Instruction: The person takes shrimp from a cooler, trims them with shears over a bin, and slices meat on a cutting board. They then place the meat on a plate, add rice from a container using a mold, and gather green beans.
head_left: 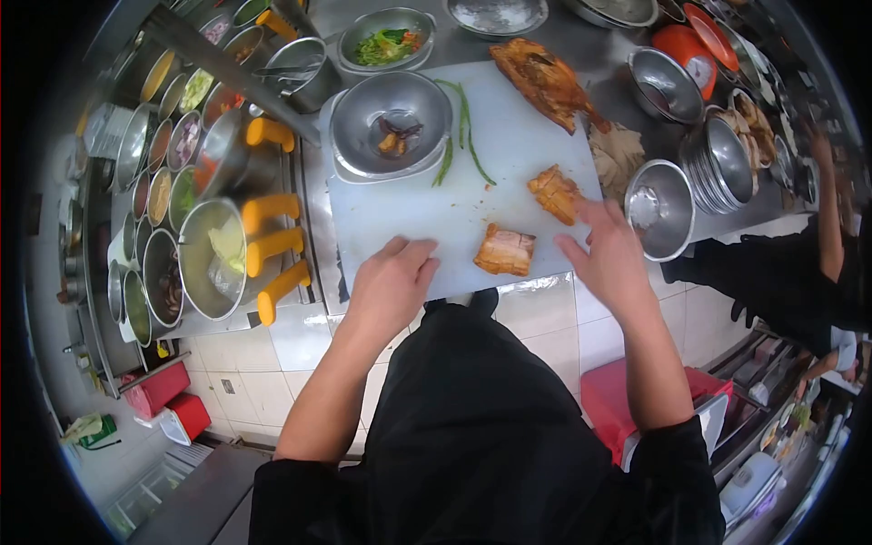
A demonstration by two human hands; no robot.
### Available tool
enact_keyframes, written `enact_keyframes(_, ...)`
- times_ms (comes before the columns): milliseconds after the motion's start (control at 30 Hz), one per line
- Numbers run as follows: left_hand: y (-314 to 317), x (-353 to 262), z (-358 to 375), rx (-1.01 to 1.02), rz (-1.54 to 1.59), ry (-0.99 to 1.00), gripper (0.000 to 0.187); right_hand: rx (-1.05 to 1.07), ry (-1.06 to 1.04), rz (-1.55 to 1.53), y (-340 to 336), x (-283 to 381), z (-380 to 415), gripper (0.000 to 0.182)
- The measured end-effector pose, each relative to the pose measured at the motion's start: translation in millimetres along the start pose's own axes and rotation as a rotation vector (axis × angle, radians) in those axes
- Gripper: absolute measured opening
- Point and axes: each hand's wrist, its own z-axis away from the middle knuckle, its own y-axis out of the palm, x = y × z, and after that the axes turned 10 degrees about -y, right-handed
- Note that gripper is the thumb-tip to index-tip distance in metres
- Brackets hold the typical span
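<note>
On the front left of the white cutting board (381, 222), my left hand (392, 277) lies with its fingers loosely bent and nothing in them. My right hand (607, 254) is over the board's right edge, thumb and fingers apart. Its fingertips are right at a chunk of crispy roast pork (554, 194). Another block of roast pork (505, 250), with a pale cut side, sits between my hands. Behind it lie long green beans (466, 127) beside a steel bowl (391, 104) holding a few dark and orange-brown bits. A large browned roast piece (538, 77) rests at the board's back right.
Steel tubs of ingredients with yellow handles (272, 213) line the left. A bowl of greens (385, 47) stands behind the board. To the right are a steel bowl (660, 204) and stacked metal bowls (713, 163). Another person in dark clothing (772, 277) is at far right.
</note>
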Motion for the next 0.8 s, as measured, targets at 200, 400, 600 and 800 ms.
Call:
enact_keyframes(200,46,-65,-80,0.018,-0.023,0.267,0.024,-0.058,0.127,0.099,10,-19,-17,0.068)
enact_keyframes(400,90,-94,-130,0.161,-0.221,0.227,0.023,-0.128,0.093,-0.064,34,-29,-36,0.055)
enact_keyframes(600,62,-98,-113,0.23,-0.119,0.134,0.029,-0.108,-0.018,-0.218,18,-20,-29,0.051)
enact_keyframes(800,14,-78,-37,0.232,-0.027,-0.075,0.033,0.115,-0.151,-0.277,17,21,0,0.055)
